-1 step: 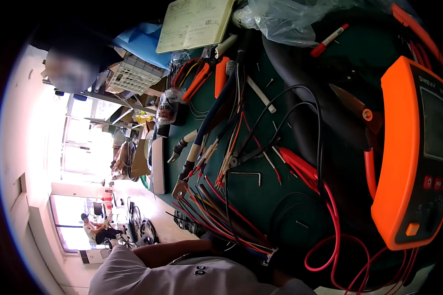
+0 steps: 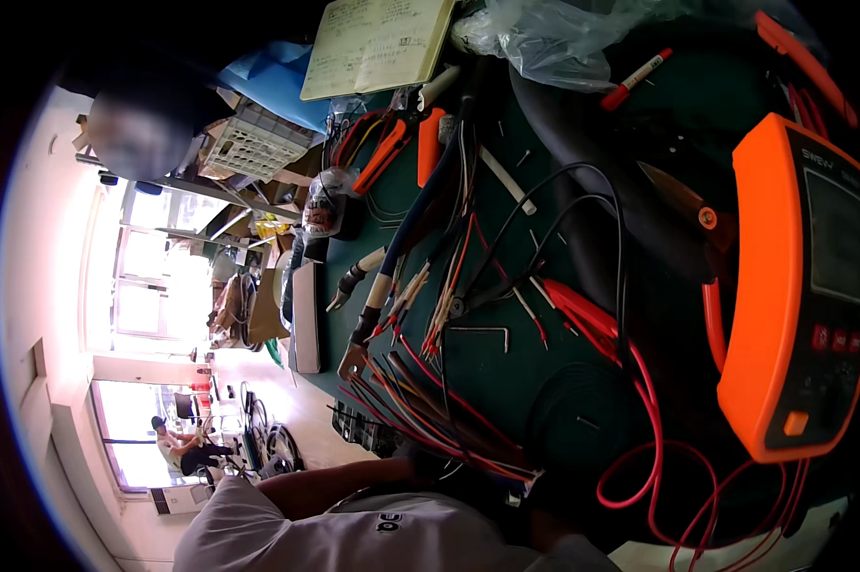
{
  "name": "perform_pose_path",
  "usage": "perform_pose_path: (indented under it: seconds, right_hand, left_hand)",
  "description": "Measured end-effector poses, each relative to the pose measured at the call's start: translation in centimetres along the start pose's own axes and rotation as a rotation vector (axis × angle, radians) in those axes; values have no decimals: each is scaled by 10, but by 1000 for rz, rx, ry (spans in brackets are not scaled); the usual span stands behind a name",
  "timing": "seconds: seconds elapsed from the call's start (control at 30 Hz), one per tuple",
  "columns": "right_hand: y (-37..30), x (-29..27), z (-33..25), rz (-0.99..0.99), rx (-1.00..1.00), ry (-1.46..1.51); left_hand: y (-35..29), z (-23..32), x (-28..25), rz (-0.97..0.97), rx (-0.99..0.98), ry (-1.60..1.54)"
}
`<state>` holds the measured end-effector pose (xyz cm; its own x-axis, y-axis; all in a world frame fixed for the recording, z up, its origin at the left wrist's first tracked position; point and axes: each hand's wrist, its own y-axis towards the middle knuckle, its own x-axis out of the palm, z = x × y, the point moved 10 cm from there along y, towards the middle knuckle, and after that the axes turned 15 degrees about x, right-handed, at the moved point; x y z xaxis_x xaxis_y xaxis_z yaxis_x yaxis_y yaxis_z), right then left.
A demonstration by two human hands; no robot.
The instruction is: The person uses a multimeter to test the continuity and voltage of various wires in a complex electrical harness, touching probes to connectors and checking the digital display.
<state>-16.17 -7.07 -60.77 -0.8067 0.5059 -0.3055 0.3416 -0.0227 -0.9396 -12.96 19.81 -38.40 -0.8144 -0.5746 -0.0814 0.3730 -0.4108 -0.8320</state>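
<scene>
Head view: wire bundle lying near person's chest, hands lost in shadow

Dark green bench [image 2: 563,381] is carrying everything, cluttered. Thick black sleeving [image 2: 563,124] is crossing its far side; looking soft and bendy. The orange-framed meter [image 2: 759,286] is standing on the right, its red leads trailing down.

Wire bundle [image 2: 420,412] is running along the near edge, from just beside the copper lug down to the right, ending at a pale end piece [image 2: 516,497] in front of the person's shirt. Resting on the bench or overhanging there: can't tell. The left forearm [image 2: 335,484] is reaching in toward it; both hands are sitting in the dark, so open, closed or gripping, can't tell for either.

Handling, judging by looks: bundle is probably weighing little; single wires seeming limp but springy, fanning out loose at the upper end, insulation maybe slick. Best gripping the gathered part just above the end piece; thin tips likely bending or fraying if pinched alone.

Dark blue cable [image 2: 413,212] is lying beyond, likely heavier and stiffer; its copper lug [image 2: 354,362] is looking rigid and is offering a firm pinch.

Smaller stuff: red clip [image 2: 581,313] is lying mid-bench, hex key [image 2: 492,330] just beside, loose screw [image 2: 587,422] nearer the person.
</scene>
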Motion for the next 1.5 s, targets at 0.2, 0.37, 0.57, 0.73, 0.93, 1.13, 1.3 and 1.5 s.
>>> perform_pose_path:
  seconds: [0.2, 0.37, 0.57, 0.73, 0.93, 1.13, 1.3, 1.5]
  right_hand:
    - [4, -15, -39, 29, -71, 20]
    - [20, -26, -76, 109, -72, 79]
    - [25, -7, -100, 167, -57, 93]
    - [13, -19, -81, 250, 22, 137]
    - [7, -18, -71, 256, 62, 158]
    - [24, -19, -72, 185, 29, 87]
    - [35, -32, -74, 93, 4, 58]
    - [52, -78, -47, 84, 25, 50]
  left_hand:
    - [8, 56, -18, 37, 7, 205]
    - [14, 86, -49, 2, 74, 310]
    - [39, 4, -53, 99, 229, 304]
    - [15, 25, -53, 53, 125, 317]
    - [11, 31, -56, 119, 253, 247]
    - [37, 1, -58, 63, 154, 260]
    - [40, 52, -72, 62, 138, 261]
    - [25, 70, -75, 185, 114, 318]
